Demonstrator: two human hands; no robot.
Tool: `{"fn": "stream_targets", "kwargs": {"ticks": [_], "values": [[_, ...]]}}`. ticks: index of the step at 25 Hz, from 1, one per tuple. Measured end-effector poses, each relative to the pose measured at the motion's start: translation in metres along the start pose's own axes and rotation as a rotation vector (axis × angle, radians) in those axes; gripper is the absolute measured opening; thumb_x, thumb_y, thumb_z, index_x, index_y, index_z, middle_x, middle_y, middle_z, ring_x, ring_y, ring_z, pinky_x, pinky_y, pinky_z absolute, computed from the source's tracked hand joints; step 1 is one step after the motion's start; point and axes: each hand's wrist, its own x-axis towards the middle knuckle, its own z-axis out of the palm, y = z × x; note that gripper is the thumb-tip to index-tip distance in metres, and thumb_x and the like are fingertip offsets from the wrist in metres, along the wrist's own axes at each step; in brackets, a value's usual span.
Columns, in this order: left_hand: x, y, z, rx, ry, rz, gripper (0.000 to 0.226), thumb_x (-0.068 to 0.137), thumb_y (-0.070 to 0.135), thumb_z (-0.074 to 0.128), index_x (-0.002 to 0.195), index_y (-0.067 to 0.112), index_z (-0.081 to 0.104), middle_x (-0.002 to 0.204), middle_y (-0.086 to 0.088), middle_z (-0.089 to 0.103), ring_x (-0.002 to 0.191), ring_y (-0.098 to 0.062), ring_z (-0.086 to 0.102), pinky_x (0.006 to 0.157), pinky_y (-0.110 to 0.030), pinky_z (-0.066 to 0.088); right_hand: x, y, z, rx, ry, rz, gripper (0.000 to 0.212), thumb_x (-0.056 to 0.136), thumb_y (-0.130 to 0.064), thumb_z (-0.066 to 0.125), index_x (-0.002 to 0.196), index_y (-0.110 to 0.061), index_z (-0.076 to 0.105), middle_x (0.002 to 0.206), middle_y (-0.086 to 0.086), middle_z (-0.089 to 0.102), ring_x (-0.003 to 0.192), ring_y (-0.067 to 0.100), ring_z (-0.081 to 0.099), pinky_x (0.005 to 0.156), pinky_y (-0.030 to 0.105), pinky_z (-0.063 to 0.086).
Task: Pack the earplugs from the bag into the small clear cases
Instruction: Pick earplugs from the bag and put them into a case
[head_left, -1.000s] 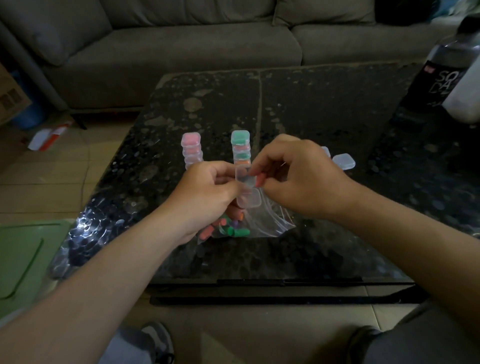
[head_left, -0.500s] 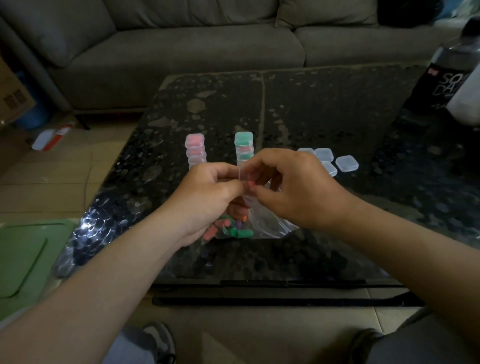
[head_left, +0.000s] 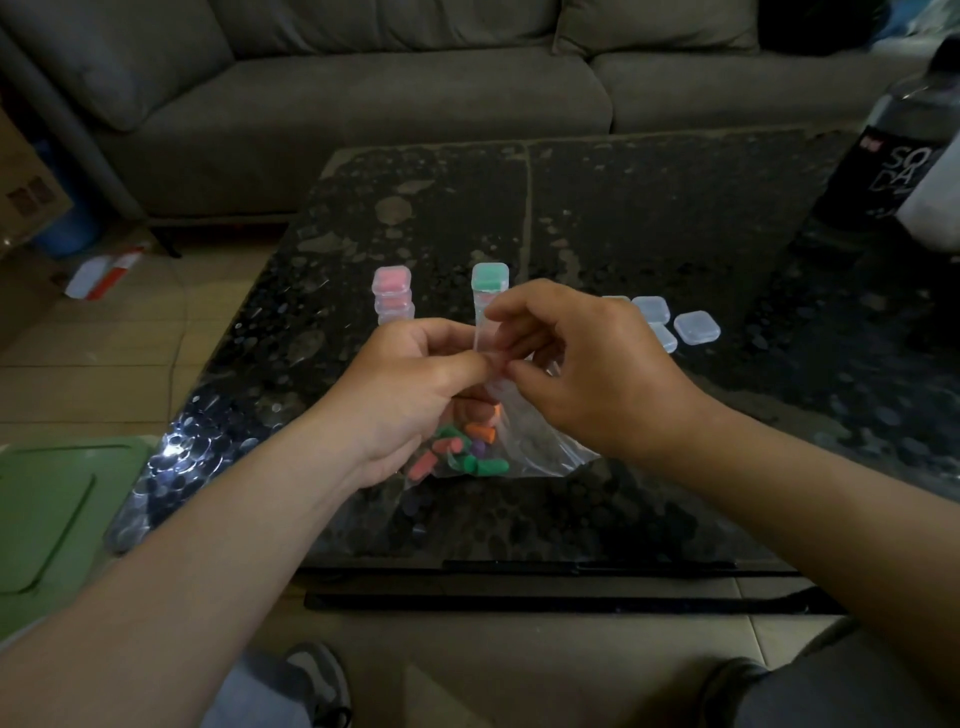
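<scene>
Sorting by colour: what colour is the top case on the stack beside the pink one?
Green; the top case shows best in the head view.

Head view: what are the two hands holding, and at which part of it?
Both hold one small clear case between them, above the bag. The left hand pinches its left edge and the right hand pinches its right edge.

- The head view sits above and behind the forearms, looking forward and steeply down across the dark table.
- It is close in: the left hand and right hand pinch a clear case near the frame's middle, arms entering from the bottom corners.
- The wide lens bows the table's edges; a sofa fills the top, a shoe on the floor marks the bottom edge.
</scene>
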Motion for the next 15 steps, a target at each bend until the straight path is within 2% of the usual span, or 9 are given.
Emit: {"fn": "stream_targets", "kwargs": {"ticks": [3, 5, 7, 9, 12, 15], "values": [[0.0, 0.0, 0.001, 0.0, 0.027, 0.0, 0.016, 0.093, 0.0, 0.07, 0.109, -0.003, 0.07, 0.083, -0.021, 0.07, 0.073, -0.034, 0.066, 0.084, -0.053, 0.058, -0.001, 0.0, 0.001, -0.019, 0.005, -0.025, 0.036, 0.084, 0.001, 0.071, 0.117, -0.013, 0.066, 0.098, -0.007, 0.071, 0.09, 0.005, 0.069, 0.082, 0.026, 0.057], [0.0, 0.0, 0.001, 0.043, 0.042, -0.01, 0.02, 0.09, -0.002, 0.072, 0.109, 0.0, 0.069, 0.088, -0.024, 0.072, 0.076, -0.036, 0.068, 0.073, -0.049, 0.063, -0.002, 0.0, 0.002, -0.016, 0.01, -0.026, 0.034, 0.086, 0.001, 0.069, 0.116, -0.013, 0.066, 0.099, -0.005, 0.072, 0.091, 0.006, 0.069, 0.081, 0.027, 0.058], [0.002, -0.001, -0.003, 0.105, 0.068, -0.013, 0.022, 0.088, -0.001, 0.074, 0.109, 0.005, 0.068, 0.098, -0.023, 0.074, 0.083, -0.035, 0.073, 0.058, -0.036, 0.059, -0.003, 0.001, 0.002, -0.007, 0.027, -0.013, 0.03, 0.087, 0.001, 0.066, 0.112, -0.015, 0.068, 0.096, -0.007, 0.071, 0.089, 0.007, 0.068, 0.079, 0.026, 0.057], [0.006, -0.003, -0.007, 0.186, 0.09, -0.02, 0.02, 0.089, 0.003, 0.073, 0.107, 0.011, 0.068, 0.102, -0.02, 0.076, 0.09, -0.034, 0.076, 0.064, -0.037, 0.056, -0.003, 0.002, 0.0, -0.041, 0.018, 0.021, 0.024, 0.087, 0.001, 0.064, 0.105, -0.015, 0.068, 0.093, -0.006, 0.069, 0.085, 0.008, 0.066, 0.076, 0.026, 0.055], [0.009, -0.004, -0.012, 0.312, 0.149, -0.001, 0.015, 0.09, 0.005, 0.071, 0.1, 0.015, 0.07, 0.094, -0.009, 0.077, 0.087, -0.022, 0.077, 0.076, -0.041, 0.059, -0.002, 0.002, -0.007, -0.106, -0.015, 0.113, 0.016, 0.088, -0.001, 0.062, 0.097, -0.014, 0.067, 0.086, -0.006, 0.064, 0.079, 0.008, 0.062, 0.072, 0.027, 0.052], [0.012, -0.006, -0.015, 0.401, 0.183, -0.009, 0.014, 0.088, 0.005, 0.071, 0.095, 0.017, 0.071, 0.092, -0.006, 0.075, 0.083, -0.016, 0.071, 0.076, -0.036, 0.057, 0.003, 0.006, -0.014, -0.184, -0.019, 0.313, 0.015, 0.09, -0.004, 0.063, 0.091, -0.019, 0.063, 0.085, -0.008, 0.061, 0.077, 0.008, 0.06, 0.065, 0.021, 0.054]]}}
